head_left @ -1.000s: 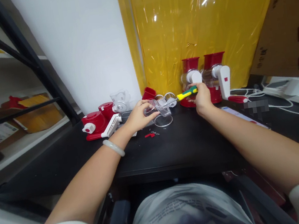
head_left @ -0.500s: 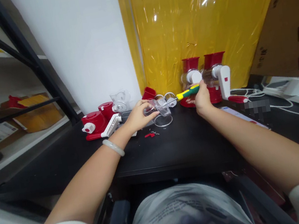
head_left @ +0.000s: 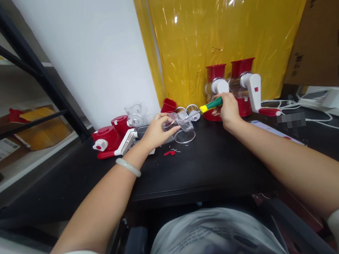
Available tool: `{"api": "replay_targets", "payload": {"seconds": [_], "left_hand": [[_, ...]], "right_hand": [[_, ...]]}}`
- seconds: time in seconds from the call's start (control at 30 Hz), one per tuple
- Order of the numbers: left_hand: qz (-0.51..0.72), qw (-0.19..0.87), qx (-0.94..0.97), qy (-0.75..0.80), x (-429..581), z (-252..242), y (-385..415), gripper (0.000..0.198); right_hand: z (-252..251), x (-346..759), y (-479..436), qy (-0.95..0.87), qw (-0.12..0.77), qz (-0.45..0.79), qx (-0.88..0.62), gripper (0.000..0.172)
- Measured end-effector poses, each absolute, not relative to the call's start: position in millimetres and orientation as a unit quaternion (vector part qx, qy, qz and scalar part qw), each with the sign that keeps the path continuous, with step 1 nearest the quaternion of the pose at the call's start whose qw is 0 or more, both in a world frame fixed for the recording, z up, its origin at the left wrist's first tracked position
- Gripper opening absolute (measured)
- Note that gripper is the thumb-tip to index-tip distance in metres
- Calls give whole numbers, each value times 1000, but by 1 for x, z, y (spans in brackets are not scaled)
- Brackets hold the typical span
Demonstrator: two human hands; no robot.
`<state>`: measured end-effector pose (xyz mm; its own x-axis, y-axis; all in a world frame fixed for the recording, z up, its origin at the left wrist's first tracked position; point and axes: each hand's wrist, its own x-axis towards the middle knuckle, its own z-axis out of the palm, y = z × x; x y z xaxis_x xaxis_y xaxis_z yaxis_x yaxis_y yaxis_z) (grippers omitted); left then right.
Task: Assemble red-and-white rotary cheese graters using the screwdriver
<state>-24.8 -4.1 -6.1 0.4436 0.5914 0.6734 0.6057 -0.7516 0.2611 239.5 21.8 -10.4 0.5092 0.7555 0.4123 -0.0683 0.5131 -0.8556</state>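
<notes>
My left hand [head_left: 159,130] is closed around a clear plastic housing [head_left: 185,121], which it holds just above the black table. In my right hand [head_left: 229,109] is a screwdriver [head_left: 212,104] with a green and yellow handle. Its shaft points left and its tip reaches the clear housing; the exact contact is too small to make out. Below the housing lies a clear ring [head_left: 185,137]. A small red part [head_left: 169,153] and several tiny screws [head_left: 175,150] are scattered on the table nearer to me.
Two assembled red and white rotary graters [head_left: 246,86] stand behind my right hand. Red bases [head_left: 107,138], a white crank arm [head_left: 126,142] and another clear housing [head_left: 136,113] are at left. A phone [head_left: 275,132] and white cables [head_left: 310,112] lie at right.
The fingers of my right hand have shifted on the screwdriver handle, covering more of its end. My left hand and the clear housing stay almost where they were.
</notes>
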Motion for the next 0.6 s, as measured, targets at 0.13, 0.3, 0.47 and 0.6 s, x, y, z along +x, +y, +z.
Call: {"api": "replay_targets", "payload": {"seconds": [0.13,0.3,0.47,0.6], "left_hand": [[-393,11,-850,-351,-25,-6,-4,27],[-394,17,-851,-346,-25,-7,-2,28],[-397,17,-852,-342,-26,-8,-1,29],[-393,13,-852,-345,-25,-7,-3,28]], "right_hand": [[-10,240,22,-426,763,253,-415,41],[-11,240,20,-425,752,262,-431,44],[-9,239,16,-413,755,280,-425,32],[-7,238,15,-407,759,277,-426,25]]}}
